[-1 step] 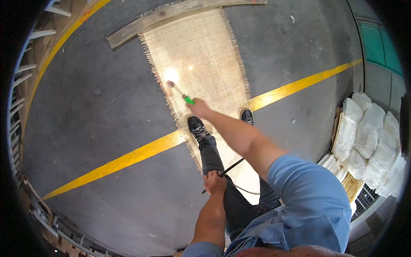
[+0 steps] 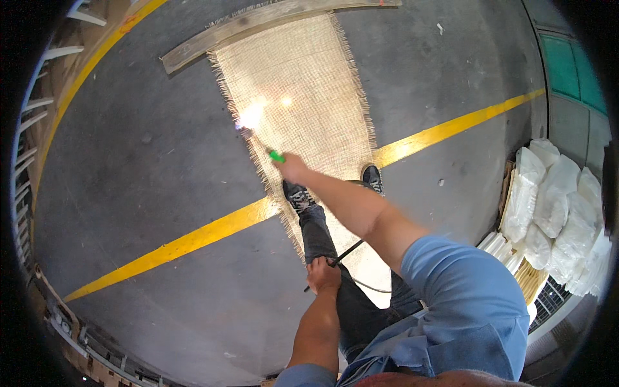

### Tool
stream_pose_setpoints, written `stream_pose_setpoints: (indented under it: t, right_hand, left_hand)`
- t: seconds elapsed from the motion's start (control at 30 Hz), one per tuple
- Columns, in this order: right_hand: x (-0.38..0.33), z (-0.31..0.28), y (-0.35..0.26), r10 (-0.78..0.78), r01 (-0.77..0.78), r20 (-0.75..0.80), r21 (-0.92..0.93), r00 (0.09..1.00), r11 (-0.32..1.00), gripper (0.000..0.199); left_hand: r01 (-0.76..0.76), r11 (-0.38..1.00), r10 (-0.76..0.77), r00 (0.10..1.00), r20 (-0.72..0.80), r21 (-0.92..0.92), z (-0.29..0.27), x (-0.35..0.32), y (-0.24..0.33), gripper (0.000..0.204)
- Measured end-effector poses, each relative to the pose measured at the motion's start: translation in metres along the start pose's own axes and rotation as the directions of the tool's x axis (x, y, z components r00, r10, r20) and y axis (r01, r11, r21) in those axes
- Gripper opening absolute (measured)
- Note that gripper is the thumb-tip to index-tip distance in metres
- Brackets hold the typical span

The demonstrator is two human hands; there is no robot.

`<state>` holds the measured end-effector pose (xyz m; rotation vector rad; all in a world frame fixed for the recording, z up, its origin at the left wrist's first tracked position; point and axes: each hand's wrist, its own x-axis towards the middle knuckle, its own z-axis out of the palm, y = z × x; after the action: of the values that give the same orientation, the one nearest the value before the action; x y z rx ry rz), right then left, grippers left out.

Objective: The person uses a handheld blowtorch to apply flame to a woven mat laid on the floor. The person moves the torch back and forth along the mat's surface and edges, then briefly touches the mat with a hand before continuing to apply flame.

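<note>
My right hand (image 2: 294,168) is closed round the green handle of a torch (image 2: 276,156). A bright flame glows at the torch's far end, over the left edge of a woven burlap strip (image 2: 303,71) with frayed sides. My left hand (image 2: 324,275) is closed by my left knee, gripping a black hose (image 2: 349,252) that runs on behind my right arm. My shoes stand on the lower part of the strip, the left one (image 2: 298,196) near its left edge, the right one (image 2: 372,176) near the other edge.
A wooden board (image 2: 258,26) lies across the strip's far end. Yellow lines (image 2: 174,245) mark the grey floor (image 2: 148,161). White plastic-wrapped bundles (image 2: 558,200) are piled at the right. Along the left rim runs a rack (image 2: 26,155) with pale slats.
My right hand has moved the torch a little to the left, bringing the flame closer to the strip's frayed left edge. My left hand has stayed in place.
</note>
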<state>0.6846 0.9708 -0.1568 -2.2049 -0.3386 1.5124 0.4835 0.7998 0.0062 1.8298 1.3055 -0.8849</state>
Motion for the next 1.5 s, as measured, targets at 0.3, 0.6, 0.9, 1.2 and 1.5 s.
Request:
stream_pose_setpoints:
  t: [0.3, 0.6, 0.9, 1.2, 1.5]
  right_hand:
    - [-0.03, 0.02, -0.049, -0.218, 0.231, 0.257, -0.017, 0.941, 0.973, 0.048]
    - [0.049, -0.161, 0.109, 0.166, -0.214, -0.356, -0.099, 0.92, 0.972, 0.056]
    - [0.029, -0.294, 0.167, 0.373, -0.281, -0.607, 0.244, 0.702, 0.928, 0.034]
    - [0.055, -0.166, 0.081, 0.236, -0.217, -0.316, 0.094, 0.919, 0.972, 0.045]
    - [0.046, -0.015, -0.032, 0.017, -0.022, -0.036, -0.148, 0.999, 0.989, 0.054]
  left_hand:
    - [0.037, 0.999, -0.037, 0.999, 0.016, -0.013, 0.006, 0.007, -0.005, 0.021]
    - [0.001, 1.0, 0.0, 0.999, 0.051, -0.016, 0.004, 0.009, 0.008, 0.022]
    - [0.074, 0.997, -0.075, 0.996, 0.049, 0.017, -0.009, 0.01, -0.008, 0.023]
    - [0.082, 0.997, -0.082, 0.995, 0.063, 0.005, -0.013, 0.009, -0.017, 0.021]
    - [0.021, 0.99, -0.009, 0.997, 0.08, -0.141, -0.033, 0.019, -0.006, 0.023]
